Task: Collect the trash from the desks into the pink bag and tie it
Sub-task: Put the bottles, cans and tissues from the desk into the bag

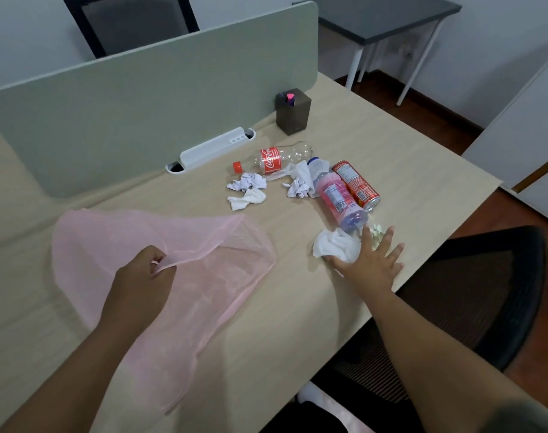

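This is an office — a shared workstation in a plain room. A pale wood-look desk [391,145] is split down its length by a grey-green privacy divider [141,98], with a white cable-port cover [214,148] set along its foot. A brown pen holder [293,114] stands near the divider with a pink highlighter [289,96] in it. Black mesh office chairs sit on both sides — one [132,23] beyond the divider, one [472,295] at the near right. A dark-topped side table [391,17] on white legs stands against bare white walls, over a dark wooden floor [438,120].
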A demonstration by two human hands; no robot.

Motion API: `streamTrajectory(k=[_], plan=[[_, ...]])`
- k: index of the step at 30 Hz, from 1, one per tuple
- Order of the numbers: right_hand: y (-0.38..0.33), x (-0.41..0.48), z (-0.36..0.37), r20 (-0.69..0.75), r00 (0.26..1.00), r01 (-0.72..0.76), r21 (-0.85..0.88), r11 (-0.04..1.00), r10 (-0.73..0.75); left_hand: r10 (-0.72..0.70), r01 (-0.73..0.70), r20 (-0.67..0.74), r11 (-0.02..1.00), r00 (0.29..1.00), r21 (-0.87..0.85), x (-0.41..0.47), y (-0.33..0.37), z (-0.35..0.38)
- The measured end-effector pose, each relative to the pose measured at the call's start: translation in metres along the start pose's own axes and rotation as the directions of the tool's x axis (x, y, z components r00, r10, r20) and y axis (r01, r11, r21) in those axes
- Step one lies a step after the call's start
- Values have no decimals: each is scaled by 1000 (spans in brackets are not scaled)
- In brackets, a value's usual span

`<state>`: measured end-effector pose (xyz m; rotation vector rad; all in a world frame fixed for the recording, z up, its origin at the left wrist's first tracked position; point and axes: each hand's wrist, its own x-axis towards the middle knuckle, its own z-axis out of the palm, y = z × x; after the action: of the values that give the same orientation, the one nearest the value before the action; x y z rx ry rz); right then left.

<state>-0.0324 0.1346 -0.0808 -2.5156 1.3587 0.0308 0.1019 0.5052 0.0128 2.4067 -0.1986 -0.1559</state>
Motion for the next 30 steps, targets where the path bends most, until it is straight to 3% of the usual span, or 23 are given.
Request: streamTrajectory(k=[2,6,9,14,18,21,24,27,30], plan=[[0,3,-1,-9,999,37,37,999,-37,3,-3,-3,1000,1000,0,0,1,3],[-1,-6,1,-206,967,161,29,987,-151,-2,2,-4,1000,1000,-4,-1,4,7],[-3,-18,5,-106,956,279,57,959,-272,-18,19,9,999,1000,-31,-3,8,9],[-43,-51,0,-39,902,426,251,869,-431,-80,80,2,992,997,-101,-5,19,3],[-105,-100,-6,-10,793,562,398,725,-609,-121,119,1,976,993,-181,-4,29,-8],[-154,-132,-9,155,675,570,513,643,-722,-124,116,-19,964,992,-238,-1,35,-15],[-174,-141,-12,306,565,591,498,634,-766,-105,98,-11,960,994,-263,2,42,-18],[-157,-117,-19,274,634,558,486,673,-724,-104,98,-5,955,995,-280,5,45,-15],[-114,-68,-30,109,826,504,295,812,-553,-122,118,3,954,993,-275,8,47,-5]])
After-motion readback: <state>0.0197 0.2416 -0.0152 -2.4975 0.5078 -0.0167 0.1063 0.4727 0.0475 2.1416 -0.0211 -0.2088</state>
